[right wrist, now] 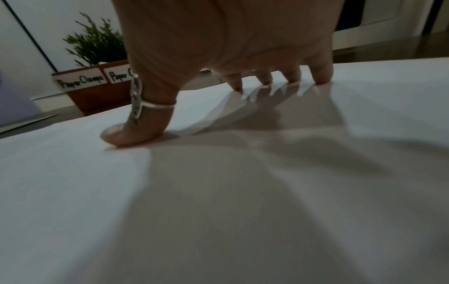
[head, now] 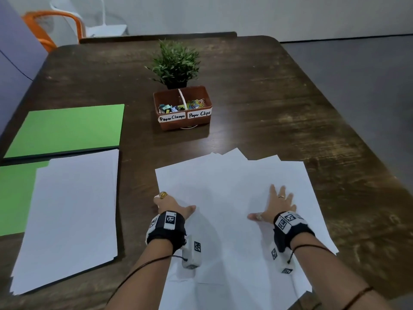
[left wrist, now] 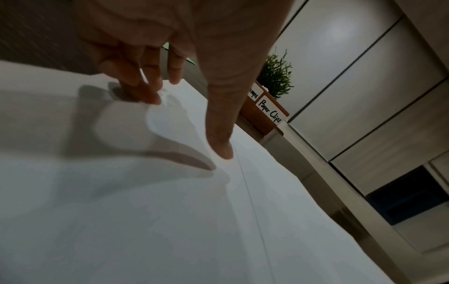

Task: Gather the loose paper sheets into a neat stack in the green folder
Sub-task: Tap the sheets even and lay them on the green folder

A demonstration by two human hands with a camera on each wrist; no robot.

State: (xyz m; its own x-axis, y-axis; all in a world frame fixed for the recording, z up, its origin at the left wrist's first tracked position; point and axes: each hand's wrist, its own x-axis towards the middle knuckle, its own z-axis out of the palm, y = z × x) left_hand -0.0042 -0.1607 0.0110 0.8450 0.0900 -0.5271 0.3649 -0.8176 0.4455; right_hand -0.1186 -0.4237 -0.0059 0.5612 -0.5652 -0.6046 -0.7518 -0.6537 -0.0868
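Several loose white sheets (head: 223,182) lie fanned and overlapping on the dark wooden table (head: 290,108), straight ahead of me. My left hand (head: 174,204) is at their left edge, bent fingertips (left wrist: 145,94) and thumb touching the top sheet (left wrist: 121,211). My right hand (head: 272,204) lies spread on the right part of the sheets (right wrist: 218,192), all fingertips (right wrist: 320,78) and the thumb pressing down. The green folder (head: 67,128) lies open at the left. A squared stack of white paper (head: 73,215) rests on its near half.
A brown box (head: 182,108) labelled Paper Clamps and Paper Clips stands behind the sheets, with a small potted plant (head: 176,61) behind it. An orange chair (head: 51,21) and a white chair stand beyond the table's far left corner. The table edge runs along the right.
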